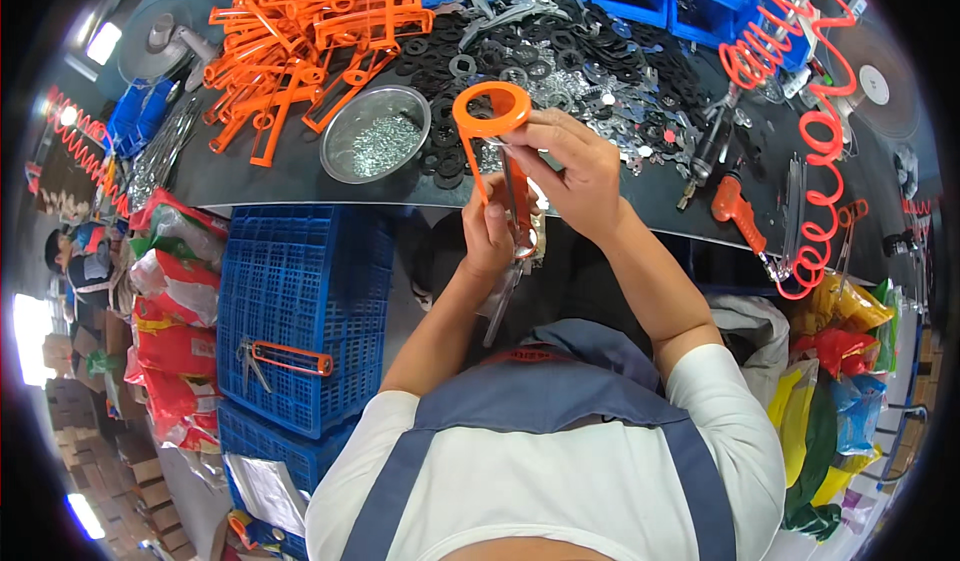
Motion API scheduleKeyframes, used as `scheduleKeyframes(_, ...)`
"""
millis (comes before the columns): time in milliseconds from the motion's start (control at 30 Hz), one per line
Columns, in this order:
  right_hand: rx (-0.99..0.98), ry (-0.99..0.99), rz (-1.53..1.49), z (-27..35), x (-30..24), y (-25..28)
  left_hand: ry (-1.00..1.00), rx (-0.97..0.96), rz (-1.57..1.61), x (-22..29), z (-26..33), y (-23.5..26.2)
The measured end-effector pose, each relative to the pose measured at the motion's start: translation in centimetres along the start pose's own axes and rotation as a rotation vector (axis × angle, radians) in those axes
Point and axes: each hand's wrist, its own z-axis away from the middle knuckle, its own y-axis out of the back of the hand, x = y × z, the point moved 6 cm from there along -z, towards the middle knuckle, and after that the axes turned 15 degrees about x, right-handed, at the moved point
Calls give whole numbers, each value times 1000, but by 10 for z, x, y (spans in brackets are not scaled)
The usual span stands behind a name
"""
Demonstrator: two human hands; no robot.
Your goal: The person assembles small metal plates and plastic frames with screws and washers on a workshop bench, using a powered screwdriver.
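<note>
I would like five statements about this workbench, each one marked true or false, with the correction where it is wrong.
1. The left hand grips an orange frame, and the right hand is at its ring. True.
2. The metal bowl is filled with black rings. False: it holds small silvery pieces.
3. The pile of orange frames is on the right end of the bench. False: it lies on the left half.
4. An orange pistol-shaped tool lies to the right of the right hand. True.
5. Both hands wear gloves. False: they are bare.
</note>
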Motion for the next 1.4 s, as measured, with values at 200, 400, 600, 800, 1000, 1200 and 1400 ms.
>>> scheduleKeyframes(200,-50,-69,24,-7,8,23,31,-27,74,-4,0,1)
scheduleKeyframes(400,231,-360,1587,51,161,215,36,69,-127,2,-7,-14)
scheduleKeyframes(600,31,-786,1433,90,224,240,35,-2,-97,-16,-15,-13)
scheduleKeyframes(800,565,-1087,103,105,208,196,19,58,-30,-16,-12,-9)
scheduleKeyframes(1000,598,-504,271,95,178,174,45,22,-106,-10,-15,-14)
scheduleKeyframes(1200,461,-438,322,106,178,170,83,60,-70,-10,-16,-15)
scheduleKeyframes(1400,534,-575,37,103,169,156,42,28,-57,-11,-15,-12)
